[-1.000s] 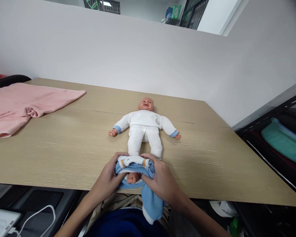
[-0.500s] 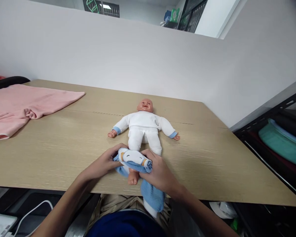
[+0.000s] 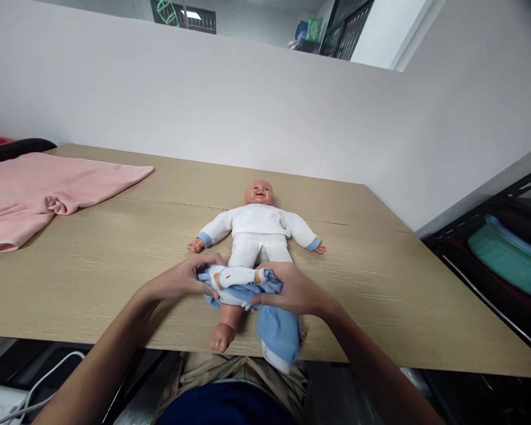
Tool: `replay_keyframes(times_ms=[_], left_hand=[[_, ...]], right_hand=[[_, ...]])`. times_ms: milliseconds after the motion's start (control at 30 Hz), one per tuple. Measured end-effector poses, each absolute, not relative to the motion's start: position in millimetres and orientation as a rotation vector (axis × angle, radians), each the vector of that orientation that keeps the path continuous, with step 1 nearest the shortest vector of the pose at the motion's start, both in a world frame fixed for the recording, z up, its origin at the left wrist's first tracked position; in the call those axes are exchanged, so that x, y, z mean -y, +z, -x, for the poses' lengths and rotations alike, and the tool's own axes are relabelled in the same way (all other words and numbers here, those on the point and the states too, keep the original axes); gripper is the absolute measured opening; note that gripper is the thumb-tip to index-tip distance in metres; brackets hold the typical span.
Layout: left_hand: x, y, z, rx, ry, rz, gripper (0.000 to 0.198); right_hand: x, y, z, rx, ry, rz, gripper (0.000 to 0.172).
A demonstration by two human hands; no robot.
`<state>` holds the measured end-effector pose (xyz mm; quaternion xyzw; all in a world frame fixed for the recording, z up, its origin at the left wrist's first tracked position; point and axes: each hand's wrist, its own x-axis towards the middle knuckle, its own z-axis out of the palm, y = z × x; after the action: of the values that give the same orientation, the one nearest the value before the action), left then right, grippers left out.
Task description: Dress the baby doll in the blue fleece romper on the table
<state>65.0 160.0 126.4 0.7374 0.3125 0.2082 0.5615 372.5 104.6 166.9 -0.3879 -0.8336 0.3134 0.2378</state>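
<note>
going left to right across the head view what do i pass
pink cloth → left hand → right hand → teal tub. Left out: the doll and the blue garment both hands grip, which overlap them.

Your left hand (image 3: 183,282) and right hand (image 3: 292,290) grip bunched blue trousers (image 3: 248,286) around the doll's (image 3: 256,227) thighs; it lies face-up on the wooden surface (image 3: 92,265), a pink cloth (image 3: 35,192) lying far left.

Fleecy blue trousers (image 3: 272,324) (glossy plastic doll (image 3: 256,221)), matt wood table (image 3: 92,260)
</note>
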Motion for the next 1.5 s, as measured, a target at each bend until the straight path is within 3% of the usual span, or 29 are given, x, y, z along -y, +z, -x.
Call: replay_keyframes(times_ms=[133,333,433,567,800,933,1033,1167,1267,1433,1500], left_hand=[[-170,132,-53,-0.701,0.442,-1.876,0.040],[-176,164,-64,-0.825,0.549,-1.997,0.038],[-178,187,-88,-0.770,0.570,-2.039,0.043],[-190,207,-132,-0.641,0.300,-2.209,0.050],[-222,191,-180,-0.208,0.103,-1.942,0.027],[-226,178,-185,-0.183,-0.001,-1.798,0.040],[-223,179,-188,-0.095,-0.254,-1.764,0.054],[-217,185,-191,-0.004,-0.204,-1.896,0.047],[-217,182,-193,-0.030,-0.130,-1.848,0.037],[-224,169,-193,-0.087,-0.055,-1.797,0.034],[-224,168,-192,-0.103,-0.018,-1.857,0.034]], right_hand=[[-98,166,-393,2.195,0.764,1.193,0.027],[-92,152,-414,1.695,1.282,1.030,0.043],[-94,149,-411,1.611,1.295,1.014,0.048],[-94,156,-407,1.689,1.145,1.061,0.039],[-84,174,-430,1.864,0.813,1.222,0.028],[-80,170,-446,1.819,0.886,1.261,0.040],[-75,172,-448,1.956,0.937,1.315,0.037],[-65,185,-438,2.203,1.055,1.169,0.031],[-58,192,-430,2.073,1.211,1.067,0.023],[-51,188,-420,1.899,1.417,1.194,0.036],[-49,186,-417,1.864,1.462,1.227,0.052]])
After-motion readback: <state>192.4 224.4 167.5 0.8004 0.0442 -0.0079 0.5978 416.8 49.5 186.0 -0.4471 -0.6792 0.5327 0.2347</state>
